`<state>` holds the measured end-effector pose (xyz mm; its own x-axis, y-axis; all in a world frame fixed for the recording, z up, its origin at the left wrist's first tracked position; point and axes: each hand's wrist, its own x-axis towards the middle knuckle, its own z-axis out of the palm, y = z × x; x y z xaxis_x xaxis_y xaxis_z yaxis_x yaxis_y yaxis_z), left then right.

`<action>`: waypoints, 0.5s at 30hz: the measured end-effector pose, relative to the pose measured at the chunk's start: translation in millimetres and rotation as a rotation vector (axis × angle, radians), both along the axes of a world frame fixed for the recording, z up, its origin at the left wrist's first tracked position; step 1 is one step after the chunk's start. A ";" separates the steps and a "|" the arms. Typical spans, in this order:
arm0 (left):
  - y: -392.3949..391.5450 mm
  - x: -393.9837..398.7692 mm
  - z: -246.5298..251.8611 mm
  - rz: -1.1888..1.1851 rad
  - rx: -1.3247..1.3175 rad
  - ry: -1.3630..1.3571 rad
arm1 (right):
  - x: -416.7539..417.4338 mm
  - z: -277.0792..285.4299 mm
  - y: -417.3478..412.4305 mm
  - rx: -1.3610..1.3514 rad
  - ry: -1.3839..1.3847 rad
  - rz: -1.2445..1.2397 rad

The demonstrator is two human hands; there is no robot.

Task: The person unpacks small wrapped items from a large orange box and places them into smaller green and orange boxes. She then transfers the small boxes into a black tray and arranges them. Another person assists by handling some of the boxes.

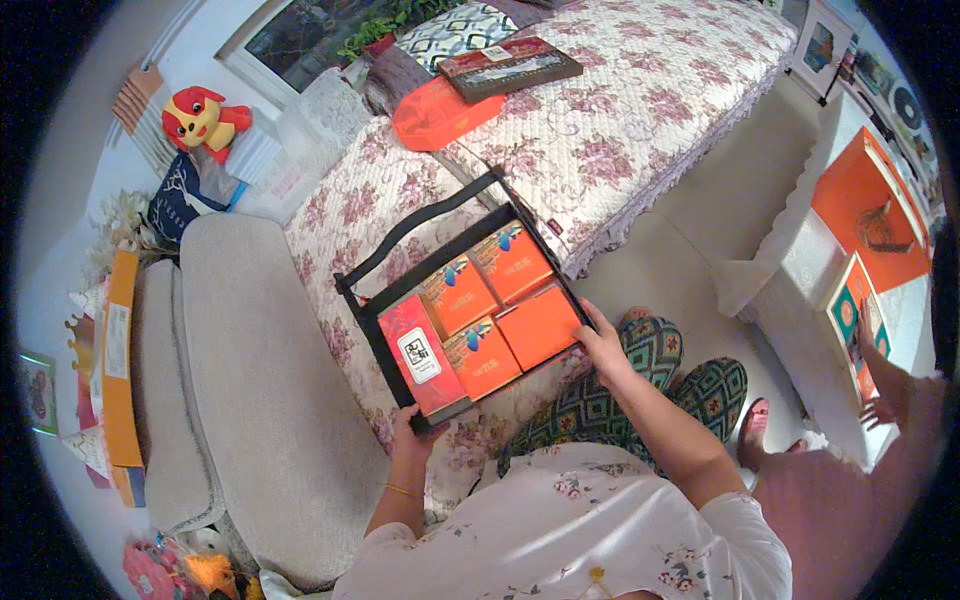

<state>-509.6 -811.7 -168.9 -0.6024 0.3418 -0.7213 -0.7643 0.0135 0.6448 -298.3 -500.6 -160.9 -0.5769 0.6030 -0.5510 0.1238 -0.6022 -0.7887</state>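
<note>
A black tray with a curved handle (427,217) lies before me, tilted in the view, between my two hands. My left hand (415,435) grips its near left corner, and my right hand (602,346) holds its right edge, thumb over the rim by an orange box. Inside, several small orange boxes (481,358), most with a blue and gold pattern, stand in two columns. Beside them on the left lies a long red box (421,354) with a white label bearing writing. The tray's underside and most of my fingers are hidden.
A floral quilt (600,154) covers the seat ahead, bearing an orange box insert (442,116) and a dark flat box (510,69). A grey cushion (262,390) is at left. At right, another person's hand (877,360) touches an open box (847,311) on a cloth-covered table.
</note>
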 end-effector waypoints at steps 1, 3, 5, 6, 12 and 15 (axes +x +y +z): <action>6.7 -12.6 -1.4 -0.002 0.022 0.002 | -15.4 -5.0 13.2 0.067 0.031 0.007; 21.2 -43.0 -3.4 -0.004 0.059 0.007 | -56.3 -29.8 38.8 0.193 0.094 0.020; 35.9 -78.6 1.1 0.046 0.089 0.052 | -104.7 -41.7 62.5 0.313 0.033 0.129; 60.2 -92.2 10.2 0.041 0.102 0.066 | -129.2 -50.2 77.5 0.398 0.055 0.131; 86.8 -181.9 15.2 0.063 -0.097 0.101 | -206.5 -42.9 119.7 0.556 -0.029 0.357; 94.8 -171.7 10.4 -0.075 -0.687 0.155 | -191.6 -31.5 134.4 0.492 -0.077 0.453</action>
